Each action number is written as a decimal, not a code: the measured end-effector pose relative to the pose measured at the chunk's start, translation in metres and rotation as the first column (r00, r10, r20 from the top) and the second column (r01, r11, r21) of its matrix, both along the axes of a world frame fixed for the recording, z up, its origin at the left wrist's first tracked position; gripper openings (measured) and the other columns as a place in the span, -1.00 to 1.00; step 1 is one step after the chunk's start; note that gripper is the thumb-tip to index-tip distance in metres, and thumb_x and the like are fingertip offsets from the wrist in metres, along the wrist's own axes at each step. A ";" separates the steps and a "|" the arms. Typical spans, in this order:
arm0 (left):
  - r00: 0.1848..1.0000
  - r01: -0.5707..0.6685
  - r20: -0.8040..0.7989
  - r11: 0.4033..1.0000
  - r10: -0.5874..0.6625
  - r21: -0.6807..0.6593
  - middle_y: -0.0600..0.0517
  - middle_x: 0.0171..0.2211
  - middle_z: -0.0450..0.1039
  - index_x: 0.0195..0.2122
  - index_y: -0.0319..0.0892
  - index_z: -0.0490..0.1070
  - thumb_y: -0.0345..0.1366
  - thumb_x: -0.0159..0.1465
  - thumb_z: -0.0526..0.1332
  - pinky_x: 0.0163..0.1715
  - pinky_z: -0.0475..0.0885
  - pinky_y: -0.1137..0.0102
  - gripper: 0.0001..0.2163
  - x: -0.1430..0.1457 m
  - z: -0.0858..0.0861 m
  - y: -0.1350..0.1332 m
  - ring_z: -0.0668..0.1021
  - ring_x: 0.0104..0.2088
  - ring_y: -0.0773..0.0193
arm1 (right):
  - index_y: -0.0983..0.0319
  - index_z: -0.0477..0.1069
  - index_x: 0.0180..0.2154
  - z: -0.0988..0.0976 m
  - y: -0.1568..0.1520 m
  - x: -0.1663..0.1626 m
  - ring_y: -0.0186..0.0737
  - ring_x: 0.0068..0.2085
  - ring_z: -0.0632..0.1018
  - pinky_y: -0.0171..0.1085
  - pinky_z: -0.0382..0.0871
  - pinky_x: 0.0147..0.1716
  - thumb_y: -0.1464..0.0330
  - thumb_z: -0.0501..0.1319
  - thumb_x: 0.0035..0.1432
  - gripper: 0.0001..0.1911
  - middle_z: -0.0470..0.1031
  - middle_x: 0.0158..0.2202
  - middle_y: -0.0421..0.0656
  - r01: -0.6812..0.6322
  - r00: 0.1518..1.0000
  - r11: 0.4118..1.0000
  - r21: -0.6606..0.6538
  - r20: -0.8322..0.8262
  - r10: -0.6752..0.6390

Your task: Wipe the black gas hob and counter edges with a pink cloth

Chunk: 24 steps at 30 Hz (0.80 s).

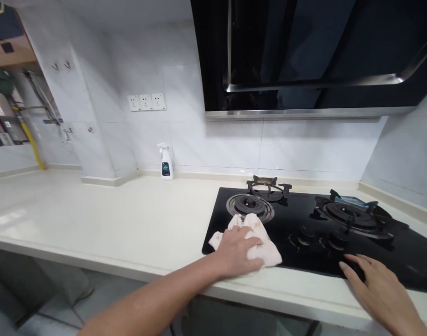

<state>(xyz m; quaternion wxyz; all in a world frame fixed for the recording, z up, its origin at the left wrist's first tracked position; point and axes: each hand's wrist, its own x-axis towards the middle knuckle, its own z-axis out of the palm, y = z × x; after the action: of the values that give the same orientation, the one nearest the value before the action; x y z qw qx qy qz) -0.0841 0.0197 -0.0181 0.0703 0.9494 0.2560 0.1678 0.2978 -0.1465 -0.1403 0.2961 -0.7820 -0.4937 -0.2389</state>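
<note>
My left hand (237, 249) presses a crumpled white cloth (262, 245) onto the front left corner of a black glass gas hob (293, 219), fingers closed over it. Just behind the cloth sits the left burner (250, 205), with its grate (268, 186) moved off behind it. My right hand (377, 282) lies flat with fingers stretched out on the hob's front edge, near two black knobs (321, 235). The right burner (353, 212) carries its grate.
A cream worktop (111, 219) runs left from the hob. A white spray bottle (166, 162) stands against the tiled wall below three sockets (146, 101). A black extractor hood (304, 56) hangs over the hob.
</note>
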 end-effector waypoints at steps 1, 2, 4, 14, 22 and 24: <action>0.999 -0.036 0.009 0.999 0.035 0.017 -0.06 0.30 0.36 0.19 0.13 0.50 0.09 0.27 0.28 0.19 0.34 -0.08 -0.52 -0.010 0.000 0.009 0.42 0.20 -0.14 | 0.24 0.57 -0.05 0.000 0.000 0.000 0.31 0.10 0.55 0.20 0.41 0.12 -0.13 -0.05 0.25 -0.30 0.55 -0.01 0.19 0.004 1.000 1.000 0.000 0.004 -0.004; 0.997 -0.080 0.009 0.996 0.080 0.027 -0.05 0.31 0.36 0.19 0.12 0.50 0.08 0.28 0.28 0.20 0.34 -0.07 -0.53 -0.019 0.001 0.019 0.41 0.23 -0.14 | 0.24 0.58 -0.06 0.000 0.000 -0.001 0.31 0.10 0.56 0.20 0.41 0.12 -0.14 -0.06 0.26 -0.30 0.55 -0.02 0.18 0.005 1.000 1.000 -0.001 0.011 -0.005; 0.983 -0.185 -0.018 0.983 0.185 0.019 -0.02 0.33 0.35 0.19 0.13 0.49 0.05 0.30 0.28 0.22 0.33 -0.06 -0.55 -0.031 0.004 0.040 0.38 0.28 -0.14 | 0.25 0.58 -0.06 0.002 0.000 -0.005 0.30 0.09 0.56 0.19 0.40 0.13 -0.13 -0.07 0.27 -0.29 0.56 -0.01 0.17 0.006 1.000 1.000 0.002 0.029 -0.006; 0.851 -0.521 0.043 0.851 0.524 -0.059 -0.11 0.16 0.42 0.13 -0.01 0.49 -0.11 0.34 0.25 0.15 0.41 0.11 -0.65 0.002 0.019 0.136 0.49 0.15 -0.08 | 0.24 0.56 -0.04 0.023 -0.003 -0.032 0.17 0.11 0.54 0.12 0.38 0.14 -0.03 -0.03 0.36 -0.42 0.56 0.02 0.08 -0.025 1.000 1.000 0.015 -0.008 0.025; 0.853 -0.506 0.040 0.842 0.521 -0.188 -0.11 0.11 0.49 0.17 -0.16 0.43 -0.11 0.47 0.21 0.00 0.57 0.14 -0.66 0.067 0.040 0.185 0.59 0.01 0.10 | 0.17 0.54 -0.06 0.040 -0.007 -0.056 0.10 0.11 0.52 0.09 0.37 0.12 0.05 -0.01 0.40 -0.53 0.56 0.04 0.00 -0.022 0.996 0.998 0.066 -0.082 0.027; 0.859 -0.503 0.004 0.844 0.512 -0.184 -0.12 0.13 0.47 0.17 -0.18 0.43 -0.13 0.43 0.29 0.00 0.57 0.07 -0.64 0.084 0.039 0.190 0.59 0.02 0.08 | 0.16 0.53 -0.06 0.045 -0.008 -0.061 0.08 0.11 0.52 0.08 0.36 0.11 0.07 -0.01 0.41 -0.56 0.56 0.04 -0.02 -0.030 0.996 0.998 0.062 -0.086 0.036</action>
<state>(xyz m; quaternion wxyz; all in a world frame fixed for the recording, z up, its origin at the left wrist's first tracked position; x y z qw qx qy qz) -0.0001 0.2100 0.0208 0.1140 0.8330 0.5098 0.1822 0.2366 -0.1548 -0.0957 0.3447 -0.7741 -0.4857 -0.2145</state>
